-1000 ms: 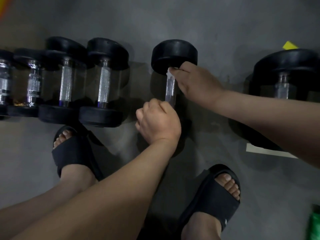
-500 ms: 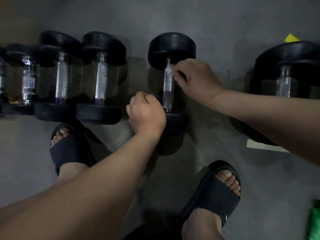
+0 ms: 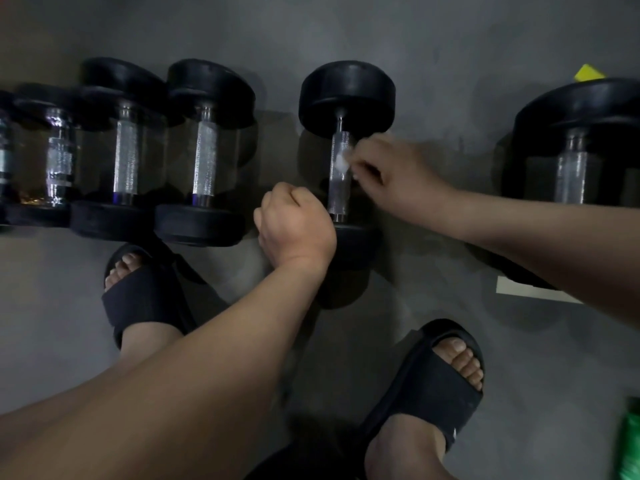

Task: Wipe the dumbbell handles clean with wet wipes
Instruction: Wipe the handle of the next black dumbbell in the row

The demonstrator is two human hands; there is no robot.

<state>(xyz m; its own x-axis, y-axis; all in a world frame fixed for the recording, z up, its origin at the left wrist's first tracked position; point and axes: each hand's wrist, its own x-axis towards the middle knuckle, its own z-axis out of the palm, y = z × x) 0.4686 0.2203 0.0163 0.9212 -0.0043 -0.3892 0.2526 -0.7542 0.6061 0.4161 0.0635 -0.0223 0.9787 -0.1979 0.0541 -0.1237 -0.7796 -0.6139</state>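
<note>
Two hands were on one dumbbell (image 3: 346,95) lying on the grey floor (image 3: 450,36), with a wipe on the bar.

We saw the right hand (image 3: 398,181) reaching in from the right, fingertips (image 3: 360,166) pinching a small white wet wipe (image 3: 341,162) against the upper middle of the knurled handle (image 3: 337,195). The wipe sat between fingertips and steel, touching both. The left hand (image 3: 298,226) was a curled fist over the near head, just left of the handle's lower end; we could not tell whether those fingers gripped anything. A row of dumbbells (image 3: 204,157) lay to the left and a big dumbbell (image 3: 581,133) well apart to the right. Black slippers (image 3: 149,299) stood close to the near head.
</note>
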